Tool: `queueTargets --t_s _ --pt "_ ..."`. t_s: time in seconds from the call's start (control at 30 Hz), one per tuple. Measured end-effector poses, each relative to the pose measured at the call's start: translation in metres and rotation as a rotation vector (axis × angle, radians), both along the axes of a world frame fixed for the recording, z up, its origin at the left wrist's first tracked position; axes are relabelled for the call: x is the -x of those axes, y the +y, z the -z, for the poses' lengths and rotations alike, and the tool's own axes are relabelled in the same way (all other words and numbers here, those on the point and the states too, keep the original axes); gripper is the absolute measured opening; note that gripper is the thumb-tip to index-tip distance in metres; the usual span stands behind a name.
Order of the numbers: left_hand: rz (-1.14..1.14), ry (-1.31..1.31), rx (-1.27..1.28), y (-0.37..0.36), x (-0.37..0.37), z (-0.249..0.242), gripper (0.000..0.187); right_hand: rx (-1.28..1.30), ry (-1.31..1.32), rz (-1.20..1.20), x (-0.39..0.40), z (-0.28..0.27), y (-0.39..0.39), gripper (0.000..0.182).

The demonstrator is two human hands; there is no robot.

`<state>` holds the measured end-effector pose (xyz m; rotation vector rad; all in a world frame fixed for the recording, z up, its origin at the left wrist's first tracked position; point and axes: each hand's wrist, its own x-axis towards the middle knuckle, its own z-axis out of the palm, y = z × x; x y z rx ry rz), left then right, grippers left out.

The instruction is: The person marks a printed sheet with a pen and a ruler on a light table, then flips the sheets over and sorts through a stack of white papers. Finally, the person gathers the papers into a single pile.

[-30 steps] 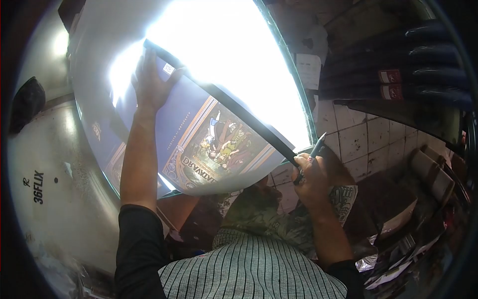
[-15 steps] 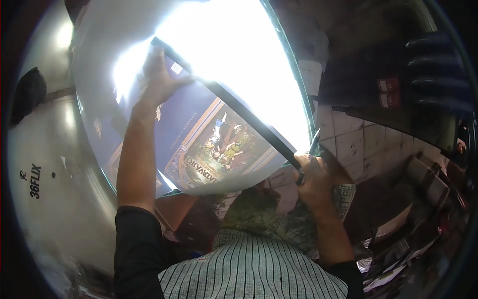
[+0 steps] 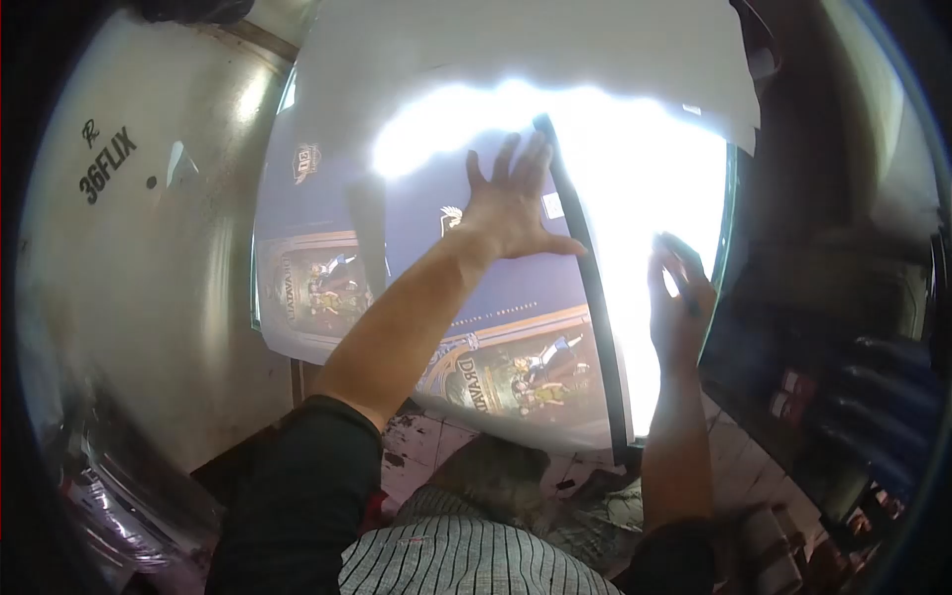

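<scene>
Spread out with its fingers apart, my left hand (image 3: 511,203) presses on a printed sheet (image 3: 416,268) with a dark blue ground and framed pictures. Its fingertips and thumb lie against a long black straightedge (image 3: 593,288), which runs along the sheet's right side. The sheet rests on a brightly lit glass panel (image 3: 669,178). To the right of the straightedge, my right hand (image 3: 682,288) is raised over the glare with its fingers curled around a slim dark pen-like tool (image 3: 682,253). The tool's tip is lost in the glare.
A pale metallic surface (image 3: 149,258) marked "36FLIX" stands at the left. Dark blue rounded items (image 3: 883,397) are at the right. Below are floor tiles (image 3: 749,456) and the striped shirt (image 3: 476,560) of the wearer.
The view has turned, so the straightedge now looks nearly upright. My right hand has left the straightedge's near end and moved up over the lit glass. My left hand's fingers are spread wider.
</scene>
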<state>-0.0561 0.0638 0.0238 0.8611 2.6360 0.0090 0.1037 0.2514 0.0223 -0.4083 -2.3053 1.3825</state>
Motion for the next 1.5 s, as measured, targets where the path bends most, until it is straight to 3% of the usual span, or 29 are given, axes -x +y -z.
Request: queueTargets --t_s 0.03,0.1,0.23,0.37,0.4,0.43,0.63,0.67,0.7,0.73,0.8,0.83,0.9,1.0,1.03,1.07,1.13,1.2,1.23,1.27,1.37,1.43,1.5 --pt "-0.016 0.01 -0.003 0.001 0.001 -0.002 0.144 -0.088 0.075 -0.051 0.033 0.007 -0.007 0.028" --pt "-0.016 -0.061 -0.012 0.001 0.002 -0.008 0.146 -0.009 -0.019 -0.055 0.09 0.013 -0.023 0.024" --pt "-0.011 -0.109 0.048 0.005 0.005 -0.014 0.143 0.155 0.045 -0.092 0.158 0.025 -0.036 0.02" --pt "-0.004 -0.113 0.022 0.003 0.006 -0.018 0.14 0.234 0.12 -0.125 0.172 0.047 -0.037 0.018" --pt "-0.002 -0.098 0.016 0.002 0.005 -0.017 0.141 -0.002 0.181 -0.125 0.173 0.047 -0.035 0.012" --pt "-0.003 -0.099 0.016 0.002 0.005 -0.016 0.141 -0.002 0.18 -0.125 0.173 0.048 -0.035 0.012" --pt "0.011 -0.106 0.037 0.003 0.007 -0.017 0.14 0.199 0.088 -0.14 0.167 0.043 -0.03 0.011" --pt "0.009 -0.102 0.034 0.003 0.007 -0.016 0.14 0.038 0.116 -0.152 0.162 0.042 -0.027 0.01" --pt "0.009 -0.099 0.032 0.003 0.006 -0.015 0.141 -0.125 0.142 -0.162 0.155 0.042 -0.025 0.009" --pt "0.016 -0.1 0.03 0.003 0.006 -0.014 0.141 -0.127 0.14 -0.154 0.143 0.04 -0.022 0.009" --pt "-0.001 -0.074 0.021 0.003 0.007 -0.012 0.144 -0.461 0.134 -0.178 0.108 0.034 -0.018 0.008" --pt "0.014 -0.087 0.017 0.003 0.009 -0.013 0.144 -0.1 -0.089 -0.085 0.084 0.017 -0.025 0.008" --pt "0.02 -0.041 0.072 0.005 0.009 -0.008 0.147 0.149 -0.104 -0.099 0.024 0.014 -0.022 0.01" --pt "0.012 0.008 0.015 0.004 0.006 0.01 0.145 0.065 -0.308 -0.049 -0.085 -0.022 -0.024 0.011" --pt "0.015 0.03 0.029 0.005 0.008 0.009 0.145 -0.051 -0.298 -0.054 -0.115 -0.036 -0.026 0.013" --pt "0.012 -0.024 0.025 0.005 0.006 0.003 0.144 -0.353 -0.345 -0.191 -0.152 -0.048 -0.025 0.014" --pt "-0.008 -0.034 0.082 0.008 0.009 -0.002 0.142 -0.133 -0.494 -0.024 -0.22 -0.058 -0.033 0.014" --pt "0.002 -0.022 0.1 0.007 0.007 0.001 0.143 -0.217 -0.563 -0.03 -0.271 -0.066 -0.035 0.014" --pt "0.005 -0.002 0.112 0.008 0.009 0.003 0.143 -0.308 -0.625 -0.04 -0.281 -0.07 -0.037 0.014" --pt "0.025 0.04 0.081 0.005 0.009 0.006 0.141 -0.107 -0.702 0.178 -0.285 -0.074 -0.043 0.018" --pt "0.013 0.03 -0.071 0.003 0.008 0.007 0.138 0.029 -0.616 0.404 -0.28 -0.062 -0.052 0.024" --pt "0.028 0.048 -0.139 -0.001 0.006 0.005 0.131 -0.069 -0.665 0.397 -0.275 -0.049 -0.056 0.034" --pt "0.037 0.059 -0.203 -0.008 -0.013 0.011 0.124 -0.205 -0.919 0.431 -0.259 -0.046 -0.071 0.042"
